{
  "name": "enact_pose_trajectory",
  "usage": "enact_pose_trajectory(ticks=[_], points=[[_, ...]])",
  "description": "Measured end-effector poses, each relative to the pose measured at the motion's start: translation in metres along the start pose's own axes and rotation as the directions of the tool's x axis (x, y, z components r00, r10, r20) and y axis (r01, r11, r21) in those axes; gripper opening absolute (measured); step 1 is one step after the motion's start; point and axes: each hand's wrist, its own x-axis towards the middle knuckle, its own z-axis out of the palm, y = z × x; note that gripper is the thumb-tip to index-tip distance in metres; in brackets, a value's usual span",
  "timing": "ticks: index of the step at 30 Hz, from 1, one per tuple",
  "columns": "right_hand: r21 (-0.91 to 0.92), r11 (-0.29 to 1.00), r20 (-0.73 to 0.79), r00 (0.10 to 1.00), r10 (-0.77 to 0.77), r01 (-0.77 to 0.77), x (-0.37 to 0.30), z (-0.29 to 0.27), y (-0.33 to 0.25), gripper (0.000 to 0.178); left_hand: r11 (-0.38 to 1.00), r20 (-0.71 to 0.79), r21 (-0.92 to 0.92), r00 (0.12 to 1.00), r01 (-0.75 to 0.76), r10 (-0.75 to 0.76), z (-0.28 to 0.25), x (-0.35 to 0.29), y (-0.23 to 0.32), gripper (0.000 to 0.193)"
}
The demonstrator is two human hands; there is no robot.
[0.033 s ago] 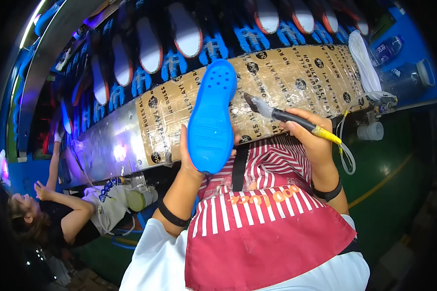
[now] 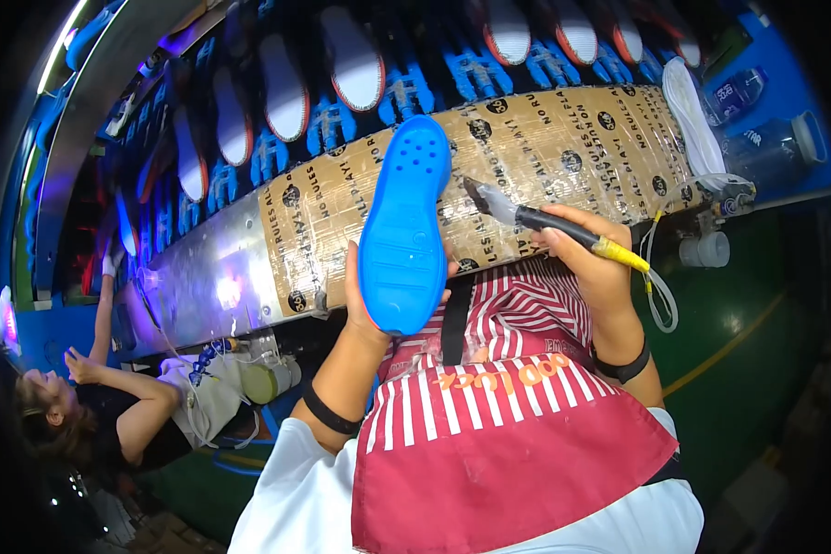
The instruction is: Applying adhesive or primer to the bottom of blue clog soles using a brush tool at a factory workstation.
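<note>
A blue shoe sole [image 2: 403, 235] with small round holes near its far end is held upright in my left hand [image 2: 357, 309]. The thumb side shows at its left edge and fingertips at its right edge; the palm is hidden behind it. To the right, my right hand [image 2: 602, 268] is closed around a brush [image 2: 568, 226] with a black handle, yellow tape and a clear tube at its rear end. The brush's dark bristles point toward the sole, apart from it.
Beyond the taped cardboard ledge [image 2: 563, 152], several white-bottomed shoe uppers [image 2: 357, 69] sit among blue holders [image 2: 406, 90]. White cloth [image 2: 691, 120], a bottle [image 2: 737, 95] and a clear jar [image 2: 776, 148] stand at right. Another person [image 2: 129, 397] works at left.
The blue sole has moved very slightly toward me in my left hand. My right hand and the brush look unmoved.
</note>
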Motion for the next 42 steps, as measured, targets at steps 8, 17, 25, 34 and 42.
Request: enact_pose_trajectory(ticks=[8,17,25,34,42], points=[[-0.266,0.859,0.146,0.899,-0.412,0.437,0.016,0.037,-0.035,0.018,0.996,0.026,0.089,1.000,0.012,-0.014,0.023,0.015,-0.020,0.087],[-0.607,0.382,0.311,0.651,-0.692,0.697,0.026,0.074,-0.022,0.023,0.980,0.164,-0.179,0.980,-0.087,0.117,0.020,0.039,-0.026,0.077],[-0.486,0.500,0.222,0.655,-0.722,0.717,0.024,0.066,-0.029,0.029,0.974,0.146,-0.004,0.963,-0.228,0.226,0.034,0.045,-0.007,0.079],[-0.075,0.638,0.427,0.603,-0.674,0.766,0.016,0.065,-0.035,0.027,0.927,0.226,0.232,0.943,-0.294,0.243,0.055,0.062,0.000,0.095],[-0.138,0.658,0.450,0.639,-0.624,0.740,0.008,0.061,-0.018,0.024,0.934,0.268,0.200,0.934,-0.296,0.239,0.076,0.062,0.012,0.100]])
